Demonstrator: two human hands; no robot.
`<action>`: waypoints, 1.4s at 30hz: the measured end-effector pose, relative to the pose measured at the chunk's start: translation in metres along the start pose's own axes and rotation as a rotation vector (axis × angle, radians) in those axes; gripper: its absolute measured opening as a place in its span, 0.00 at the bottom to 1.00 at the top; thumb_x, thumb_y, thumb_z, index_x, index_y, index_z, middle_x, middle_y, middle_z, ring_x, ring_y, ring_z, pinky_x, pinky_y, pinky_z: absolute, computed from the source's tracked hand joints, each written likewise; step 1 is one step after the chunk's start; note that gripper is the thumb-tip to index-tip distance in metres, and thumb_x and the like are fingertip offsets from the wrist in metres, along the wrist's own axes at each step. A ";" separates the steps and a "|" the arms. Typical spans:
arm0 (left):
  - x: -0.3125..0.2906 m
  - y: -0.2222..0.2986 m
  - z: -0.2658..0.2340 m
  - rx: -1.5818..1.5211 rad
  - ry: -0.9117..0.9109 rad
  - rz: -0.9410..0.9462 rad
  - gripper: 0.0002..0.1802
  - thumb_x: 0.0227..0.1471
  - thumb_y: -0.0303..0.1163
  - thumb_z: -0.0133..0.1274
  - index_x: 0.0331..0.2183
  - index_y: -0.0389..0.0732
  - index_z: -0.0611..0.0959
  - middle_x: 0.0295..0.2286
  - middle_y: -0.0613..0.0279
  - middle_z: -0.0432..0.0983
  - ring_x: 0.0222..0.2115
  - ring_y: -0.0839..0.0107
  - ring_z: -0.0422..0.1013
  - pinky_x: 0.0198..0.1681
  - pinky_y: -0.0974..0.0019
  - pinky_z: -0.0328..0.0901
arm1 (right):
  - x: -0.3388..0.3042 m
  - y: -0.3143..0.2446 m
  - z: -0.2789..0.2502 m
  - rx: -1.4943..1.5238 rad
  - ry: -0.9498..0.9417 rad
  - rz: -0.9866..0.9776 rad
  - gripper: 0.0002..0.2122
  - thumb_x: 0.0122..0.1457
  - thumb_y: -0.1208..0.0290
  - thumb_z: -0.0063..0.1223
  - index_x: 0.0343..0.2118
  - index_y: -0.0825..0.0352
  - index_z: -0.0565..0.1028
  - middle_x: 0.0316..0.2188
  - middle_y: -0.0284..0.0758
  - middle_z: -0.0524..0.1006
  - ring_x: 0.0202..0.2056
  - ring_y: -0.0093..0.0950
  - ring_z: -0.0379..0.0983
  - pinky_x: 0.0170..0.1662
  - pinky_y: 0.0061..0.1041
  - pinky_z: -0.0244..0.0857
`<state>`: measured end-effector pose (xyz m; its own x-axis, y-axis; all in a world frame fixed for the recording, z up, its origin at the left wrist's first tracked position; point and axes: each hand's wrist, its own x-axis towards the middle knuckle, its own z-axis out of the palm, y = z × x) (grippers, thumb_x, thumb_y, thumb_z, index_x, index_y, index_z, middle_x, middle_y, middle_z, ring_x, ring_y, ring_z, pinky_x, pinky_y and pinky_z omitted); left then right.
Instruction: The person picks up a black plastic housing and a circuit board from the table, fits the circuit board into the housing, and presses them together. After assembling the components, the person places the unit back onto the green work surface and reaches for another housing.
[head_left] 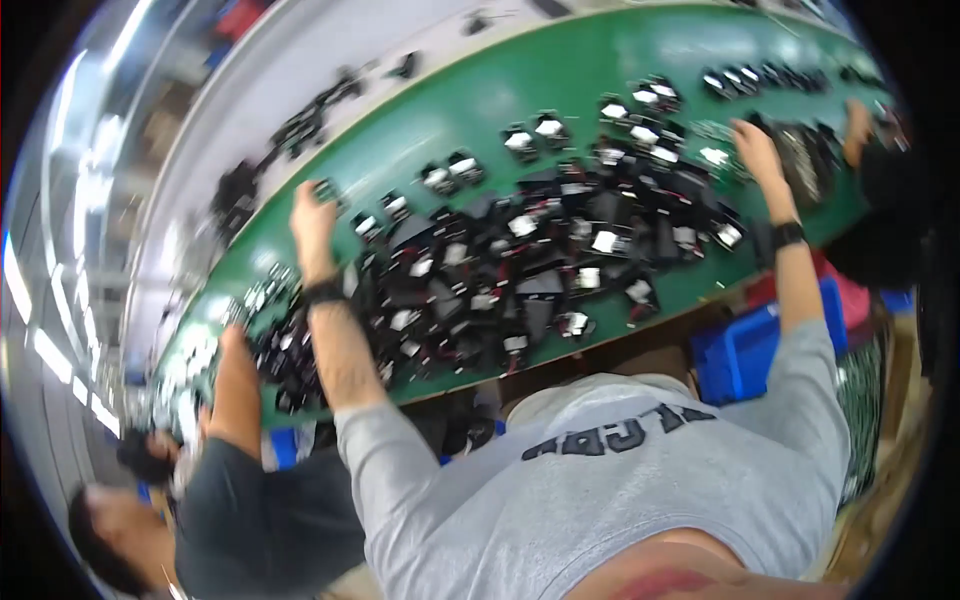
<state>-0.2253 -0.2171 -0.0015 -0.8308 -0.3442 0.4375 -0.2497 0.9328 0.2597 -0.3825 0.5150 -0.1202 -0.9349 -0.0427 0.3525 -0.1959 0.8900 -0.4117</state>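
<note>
At the far left part of the green table, my left hand (314,212) is closed around a small dark part (326,192), most of it covered by the fingers. A black band circles that wrist. My right hand (757,150) reaches to the far right with curled fingers, beside a cluster of small green and shiny pieces (712,150); blur hides what is in its fingers, if anything. Between my arms spreads a large heap of small black devices (540,285) with white faces and some red bits. Beyond it stand pairs of similar black devices (452,172).
The green table (420,115) curves across the view. A person in a dark sleeve (270,510) works at my left; another person's hand (858,130) is at the right. Blue bins (745,350) sit under the table's near edge. A pale surface (340,50) holding black parts lies beyond.
</note>
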 end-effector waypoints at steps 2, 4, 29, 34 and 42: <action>0.017 -0.041 0.024 0.072 -0.164 -0.293 0.20 0.44 0.27 0.50 0.43 0.45 0.75 0.36 0.45 0.76 0.40 0.48 0.73 0.43 0.54 0.67 | 0.008 0.004 0.011 -0.261 -0.032 0.036 0.20 0.59 0.57 0.46 0.48 0.68 0.72 0.43 0.48 0.74 0.46 0.45 0.70 0.48 0.39 0.64; 0.010 -0.059 0.039 0.156 -0.227 -0.251 0.18 0.44 0.26 0.50 0.41 0.41 0.77 0.37 0.43 0.76 0.40 0.46 0.72 0.44 0.54 0.67 | 0.006 -0.003 0.016 -0.333 -0.041 0.091 0.21 0.57 0.54 0.50 0.45 0.68 0.74 0.40 0.50 0.74 0.42 0.46 0.71 0.44 0.41 0.65; -0.006 -0.151 0.077 0.391 -0.506 0.121 0.27 0.40 0.38 0.59 0.43 0.36 0.77 0.39 0.39 0.74 0.40 0.44 0.71 0.43 0.50 0.66 | 0.021 -0.049 0.023 0.106 0.080 0.174 0.09 0.38 0.61 0.63 0.21 0.59 0.81 0.23 0.33 0.79 0.27 0.31 0.77 0.35 0.32 0.69; -0.007 0.064 -0.004 -0.947 -0.196 -0.336 0.23 0.53 0.36 0.51 0.47 0.40 0.62 0.30 0.53 0.75 0.23 0.65 0.76 0.19 0.70 0.66 | -0.047 0.003 -0.025 0.452 0.139 0.270 0.09 0.44 0.71 0.62 0.27 0.68 0.76 0.24 0.38 0.79 0.26 0.29 0.76 0.32 0.26 0.69; -0.168 0.262 -0.109 -1.251 -0.202 -0.189 0.32 0.47 0.23 0.42 0.57 0.42 0.61 0.31 0.49 0.75 0.12 0.72 0.68 0.10 0.78 0.60 | -0.045 -0.015 -0.009 0.116 0.440 0.089 0.09 0.46 0.69 0.60 0.31 0.66 0.78 0.29 0.37 0.78 0.33 0.35 0.74 0.40 0.32 0.66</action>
<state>-0.0969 0.0733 0.0872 -0.9215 -0.3350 0.1964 0.1732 0.0982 0.9800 -0.3351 0.5081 -0.1225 -0.7397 0.2506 0.6245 -0.1761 0.8236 -0.5391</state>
